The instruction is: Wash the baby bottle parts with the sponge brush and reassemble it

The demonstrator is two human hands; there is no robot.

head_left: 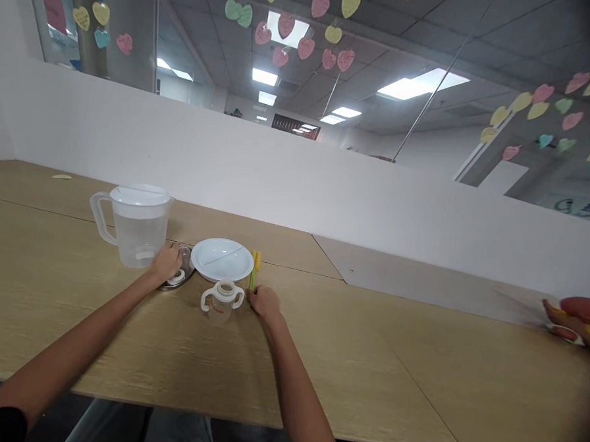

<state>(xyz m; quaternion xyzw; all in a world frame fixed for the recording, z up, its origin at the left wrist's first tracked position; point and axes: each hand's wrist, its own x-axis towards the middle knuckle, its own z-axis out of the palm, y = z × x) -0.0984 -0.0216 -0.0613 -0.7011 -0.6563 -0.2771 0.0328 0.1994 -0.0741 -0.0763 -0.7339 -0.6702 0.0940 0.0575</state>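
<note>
My left hand (pixel 166 263) rests on a round stainless steel dish or lid (pixel 186 265) with a white piece on it (pixel 176 277), and its fingers seem to grip the metal rim. Just behind that hand stands a clear plastic pitcher (pixel 138 236) with a white lid and handle. My right hand (pixel 265 303) is at the green handle of a small yellow-headed brush (pixel 256 262), which stands upright. Between my hands are a white plate (pixel 222 259) and a clear two-handled baby cup (pixel 221 301). The plate sits behind the cup.
The wooden table (pixel 318 354) has seams across it and meets a low white partition (pixel 277 174). A small pale slip (pixel 61 176) lies far left. Another person's hand (pixel 567 321) at the right edge is near red and yellow objects. Paper hearts cover the glass above.
</note>
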